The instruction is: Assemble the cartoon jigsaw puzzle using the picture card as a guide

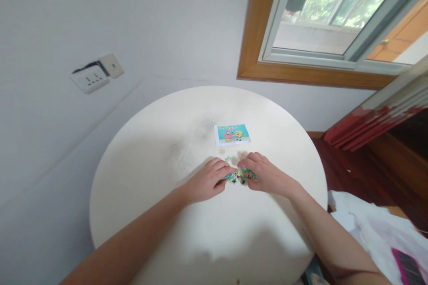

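Observation:
My left hand is closed on a cluster of small colourful jigsaw pieces, its thumb below and fingers above. Facing it, my right hand pinches more of the jigsaw pieces. Both clusters sit close together between my fingertips, low over the round white table; whether they are joined I cannot tell. A loose green piece and a tan piece lie just beyond my hands. Behind them is a picture card with two cartoon figures on a turquoise ground.
A white wall with a socket plate borders the table on the left and back. At right are a wood-framed window, a red and cream curtain, and white plastic sheeting with a pink-edged phone-like object on it.

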Action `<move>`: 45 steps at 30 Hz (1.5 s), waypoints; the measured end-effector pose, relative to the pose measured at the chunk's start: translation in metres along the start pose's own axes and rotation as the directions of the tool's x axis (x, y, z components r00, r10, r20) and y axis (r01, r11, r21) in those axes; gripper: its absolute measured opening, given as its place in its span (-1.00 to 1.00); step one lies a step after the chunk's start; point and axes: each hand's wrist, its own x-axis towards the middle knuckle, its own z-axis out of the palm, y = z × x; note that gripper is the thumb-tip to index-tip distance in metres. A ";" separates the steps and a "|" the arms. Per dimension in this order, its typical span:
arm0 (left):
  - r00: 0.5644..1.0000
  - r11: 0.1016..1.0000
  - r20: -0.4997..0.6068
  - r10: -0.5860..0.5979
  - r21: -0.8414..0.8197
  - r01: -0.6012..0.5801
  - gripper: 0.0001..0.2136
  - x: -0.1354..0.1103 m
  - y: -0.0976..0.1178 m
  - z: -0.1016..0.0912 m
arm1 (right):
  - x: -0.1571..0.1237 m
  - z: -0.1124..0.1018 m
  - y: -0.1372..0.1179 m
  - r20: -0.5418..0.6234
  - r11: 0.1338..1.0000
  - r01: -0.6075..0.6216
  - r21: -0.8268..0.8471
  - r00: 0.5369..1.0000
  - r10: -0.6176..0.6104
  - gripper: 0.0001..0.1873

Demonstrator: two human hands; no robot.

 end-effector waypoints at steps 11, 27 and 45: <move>1.000 1.000 0.004 0.000 0.020 -0.001 -0.56 0.000 0.001 0.001 | 0.004 0.003 0.002 0.032 0.998 -0.037 0.049 0.999 0.036 -0.56; 1.000 1.000 0.000 0.000 0.006 0.000 -0.57 0.000 0.002 0.001 | 0.011 0.004 0.009 0.078 0.947 -0.057 0.315 0.996 0.034 -0.64; 0.997 0.997 -0.059 -0.058 0.047 0.061 -0.68 0.000 0.001 0.002 | 0.023 0.019 0.023 -0.032 0.839 -0.113 0.533 0.988 0.153 -0.86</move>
